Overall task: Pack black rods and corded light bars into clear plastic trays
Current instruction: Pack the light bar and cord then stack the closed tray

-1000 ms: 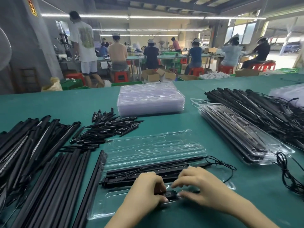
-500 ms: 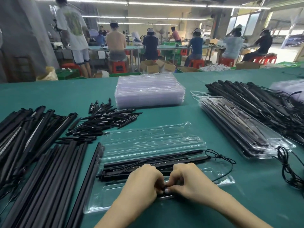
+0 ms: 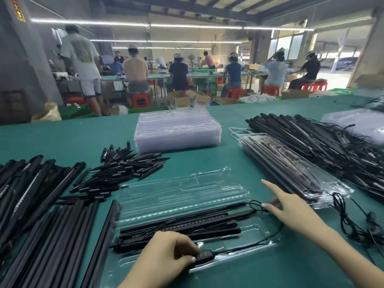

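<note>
Open clear tray (image 3: 255, 226) on green tabletop (image 3: 62, 140) holding black light bars (image 3: 182, 224), left hand (image 3: 170, 251) pinching the cord's controller (image 3: 202, 256) at the near edge, right hand (image 3: 291, 208) released, fingers seemingly touching the looped cord (image 3: 256, 206)

Open tray (image 3: 182, 196) on counter (image 3: 228, 163): rod piles (image 3: 41, 204) left, tray stack (image 3: 176, 129) behind, filled trays (image 3: 291, 169) right, light bars (image 3: 178, 223) inside.
</note>
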The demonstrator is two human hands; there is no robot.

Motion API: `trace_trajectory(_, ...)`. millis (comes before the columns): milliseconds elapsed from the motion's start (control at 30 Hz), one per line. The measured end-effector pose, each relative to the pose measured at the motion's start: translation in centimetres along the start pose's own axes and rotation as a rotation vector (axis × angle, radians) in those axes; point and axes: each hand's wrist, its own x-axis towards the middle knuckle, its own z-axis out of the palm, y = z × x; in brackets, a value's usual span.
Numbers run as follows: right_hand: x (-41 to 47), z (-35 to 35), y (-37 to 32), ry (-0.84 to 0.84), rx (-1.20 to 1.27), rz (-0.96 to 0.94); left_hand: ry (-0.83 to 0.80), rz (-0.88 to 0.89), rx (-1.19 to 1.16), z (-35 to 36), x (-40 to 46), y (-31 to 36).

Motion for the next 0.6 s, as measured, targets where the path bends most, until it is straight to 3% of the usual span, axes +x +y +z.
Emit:
trace_trajectory(100, 0.1, -0.1, 0.2, 0.087, 0.150, -0.068, 0.050, 0.015, 0.017, 0.1, 0.3, 0.5)
trace_trajectory(200, 0.0, -0.4, -0.1, 0.191, 0.063, -0.078, 0.115, 0.057, 0.022, 0.7, 1.2, 1.4)
trace_trajectory(300, -0.3, -0.4, -0.6, 0.066, -0.219, -0.003, 0.124, 0.104, 0.026, 1.5, 2.4, 2.8)
trace_trajectory(367, -0.6, -0.6, -0.9, -0.022, -0.236, 0.039, 0.121, 0.132, 0.046, 2.0, 3.4, 3.7)
trace_trajectory(533, -1.4, -1.1, -1.5, 0.112, -0.080, 0.127, 0.128, 0.182, 0.127, 3.5, 6.2, 5.4)
trace_trajectory(600, -2.0, -1.2, -2.0, 0.168, -0.116, 0.059, 0.108, 0.181, 0.147, 4.0, 7.4, 5.9)
